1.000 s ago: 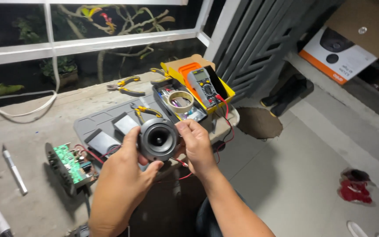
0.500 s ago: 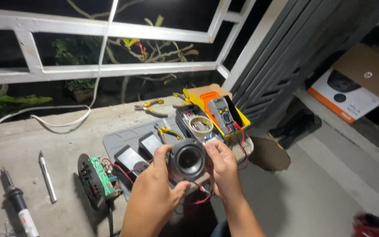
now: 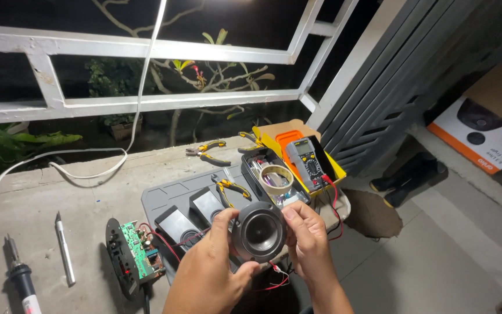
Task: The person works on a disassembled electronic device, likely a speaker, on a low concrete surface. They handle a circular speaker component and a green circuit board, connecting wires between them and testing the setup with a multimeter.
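A round grey speaker sits between both hands, held up just above the near edge of the ledge, its dark cone facing the camera. The left hand cups it from the left side and below, thumb up along the rim and fingers curled under it. The right hand grips the right side of the rim, thumb and fingertips pressed on the edge. Thin red wires hang from under the speaker, between the two wrists.

Just behind the speaker a grey mat lies on the ledge, and on it are two small black boxes side by side and yellow-handled pliers. At the right end of the mat is a black tray with a roll of tape in it. Beside that, at the right end of the ledge, an open yellow and orange case holds a meter with a red lead running down from it. Further back, near the far edge, lies a second pair of yellow-handled pliers.

Left of the hands a green circuit board on a black plate stands on edge, wired in red. Further left lie a grey pen-like tool and, at the near left corner, a soldering iron. A white cable loops over the ledge from the white railing behind.
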